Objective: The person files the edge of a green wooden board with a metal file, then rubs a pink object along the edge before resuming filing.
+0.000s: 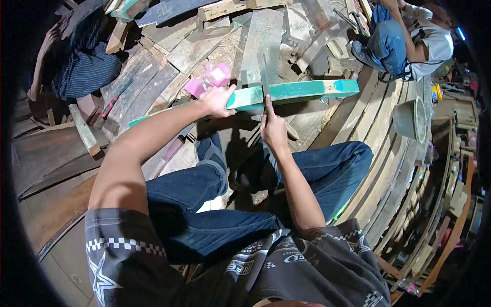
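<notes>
A long green-painted wooden piece [296, 91] lies crosswise in front of my knees, with bare, unpainted patches near its right end. My left hand [219, 101] is closed around it left of the middle, thumb at the near side. A long, flat metal tool that looks like a file [263, 74] stands across the wood, pointing away from me. My right hand [274, 128] grips the near end of this tool, index finger stretched along it. Where the tool crosses the green wood they appear to touch. Its handle is mostly hidden in my fist.
A pink sheet [208, 80] lies beyond my left hand among wood scraps and sawdust. A red-handled tool [109, 107] and a short wooden block [84, 129] are at left. A grey bucket [410, 118] stands on slats at right. Two other people sit at upper left and upper right.
</notes>
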### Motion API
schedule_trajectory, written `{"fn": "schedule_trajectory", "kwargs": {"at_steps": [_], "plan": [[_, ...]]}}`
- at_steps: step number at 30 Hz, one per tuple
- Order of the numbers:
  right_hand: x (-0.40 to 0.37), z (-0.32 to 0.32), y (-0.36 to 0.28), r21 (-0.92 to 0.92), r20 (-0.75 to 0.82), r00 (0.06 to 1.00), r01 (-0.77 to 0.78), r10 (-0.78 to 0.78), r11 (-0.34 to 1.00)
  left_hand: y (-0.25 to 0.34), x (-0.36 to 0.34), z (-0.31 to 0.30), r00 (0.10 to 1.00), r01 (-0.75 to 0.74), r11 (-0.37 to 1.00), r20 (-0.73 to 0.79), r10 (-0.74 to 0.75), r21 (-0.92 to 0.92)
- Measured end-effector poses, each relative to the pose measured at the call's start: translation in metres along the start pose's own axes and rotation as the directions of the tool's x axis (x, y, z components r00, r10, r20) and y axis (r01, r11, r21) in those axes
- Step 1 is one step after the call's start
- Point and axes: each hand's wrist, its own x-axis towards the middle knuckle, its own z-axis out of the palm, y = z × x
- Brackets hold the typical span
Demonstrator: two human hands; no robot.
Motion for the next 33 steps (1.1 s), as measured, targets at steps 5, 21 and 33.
{"fn": "schedule_trajectory", "kwargs": {"at_steps": [5,21,33], "plan": [[-0.053,-0.007,0.003,0.005,0.061,0.998,-0.033,0.032,0.999,0.006,0.000,-0.013,0.995,0.019,1.000,0.098,-0.019,0.007],[-0.060,-0.002,-0.008,-0.011,0.050,0.998,-0.042,0.042,0.999,0.009,-0.004,-0.016,0.998,0.018,1.000,0.060,-0.019,0.023],[-0.009,-0.001,-0.005,-0.006,-0.003,1.000,-0.006,0.006,1.000,0.002,0.000,-0.007,0.999,-0.008,0.999,0.041,0.010,-0.047]]}}
